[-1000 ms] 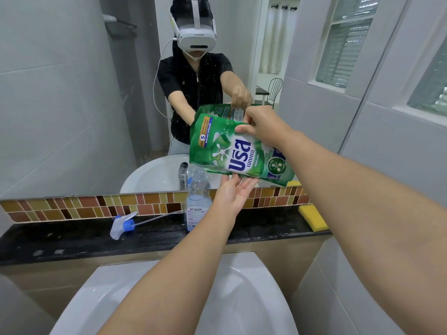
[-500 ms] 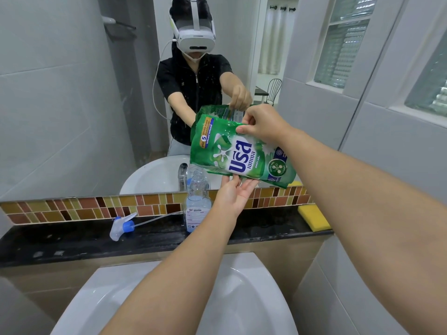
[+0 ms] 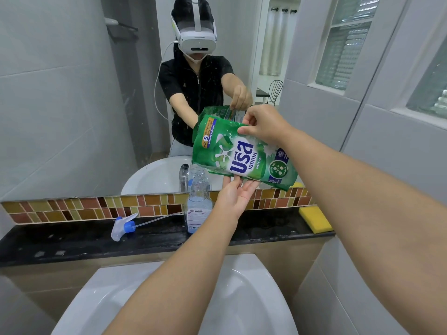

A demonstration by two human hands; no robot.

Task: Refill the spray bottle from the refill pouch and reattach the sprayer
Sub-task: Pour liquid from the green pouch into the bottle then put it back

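Observation:
A green refill pouch is held tilted on its side in front of the mirror. My right hand pinches its upper edge. My left hand supports it from below with the fingers under its bottom edge. The pouch's lower left corner hangs just above the open neck of a clear spray bottle. The bottle stands upright on the black ledge with a little liquid inside. The white and blue sprayer lies on the ledge to the left, its thin tube pointing toward the bottle.
A yellow sponge lies at the right end of the ledge. A white basin sits below my arms. The mirror behind the mosaic tile strip reflects the person, the faucet and the pouch. Grey tiled walls close in on both sides.
The pouch has tipped slightly further and shifted a little toward the bottle neck; my right hand moved with it. My left hand, the bottle and the sprayer stay put.

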